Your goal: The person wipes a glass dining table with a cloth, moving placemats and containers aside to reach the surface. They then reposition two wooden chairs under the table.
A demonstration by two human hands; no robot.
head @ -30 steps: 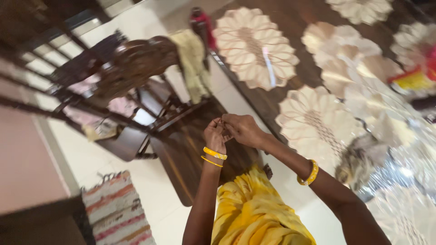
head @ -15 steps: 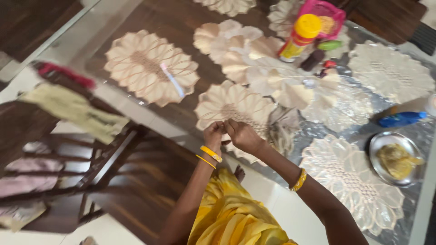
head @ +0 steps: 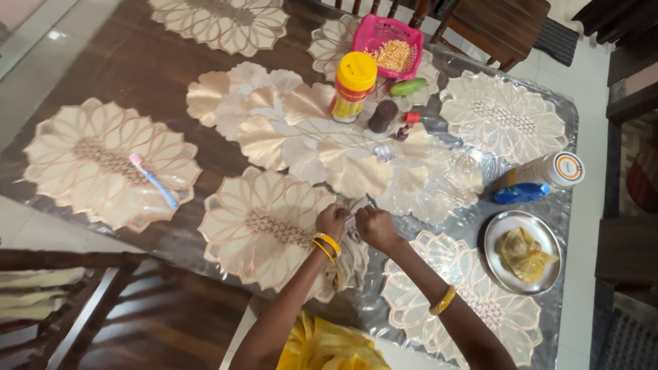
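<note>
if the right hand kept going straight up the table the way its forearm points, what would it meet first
Probably the overlapping cream petal-shaped placemats just beyond the right hand, then maybe the small dark brown bottle; depth is hard to judge.

Your left hand and right hand meet over the table's near edge, fingertips pinching something small between them (too small to make out). A crumpled cloth lies just beneath your left wrist. A steel plate holding a yellowish bag sits to your right, near a blue bottle.
</note>
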